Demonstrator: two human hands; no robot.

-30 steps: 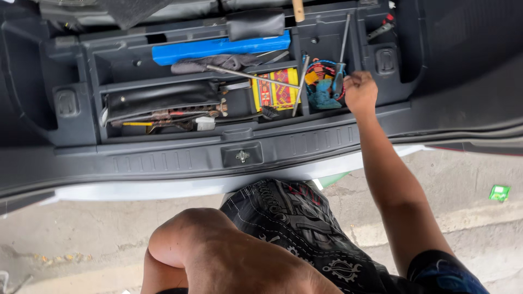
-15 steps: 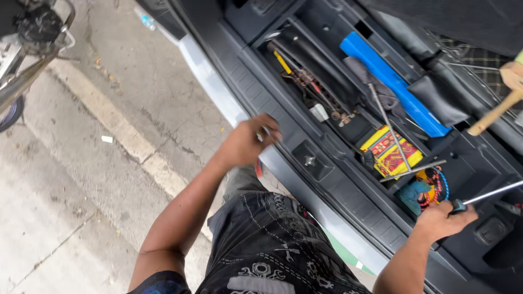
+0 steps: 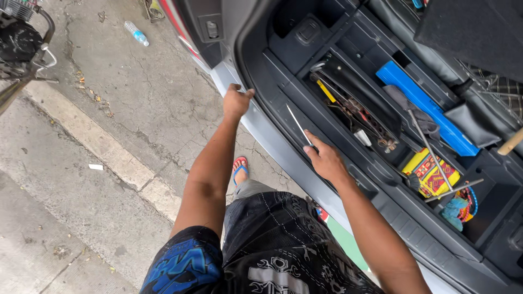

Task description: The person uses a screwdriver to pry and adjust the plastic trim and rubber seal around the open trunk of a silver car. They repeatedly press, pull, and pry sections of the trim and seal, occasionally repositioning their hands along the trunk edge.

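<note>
Your right hand pins a thin metal rod on the boot sill, fingers closed over its near end. Your left hand grips the sill's left corner. Judged: rod just placed; next calls for a firmer grasp.

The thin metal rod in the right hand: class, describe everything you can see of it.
The metal rod is thin, straight and silvery, like bare steel. It lies slanted along the dark plastic sill of the open car boot. Its near end is under the fingers of the right hand; its far end points away from the person. Whether it has a handle is hidden.
</note>
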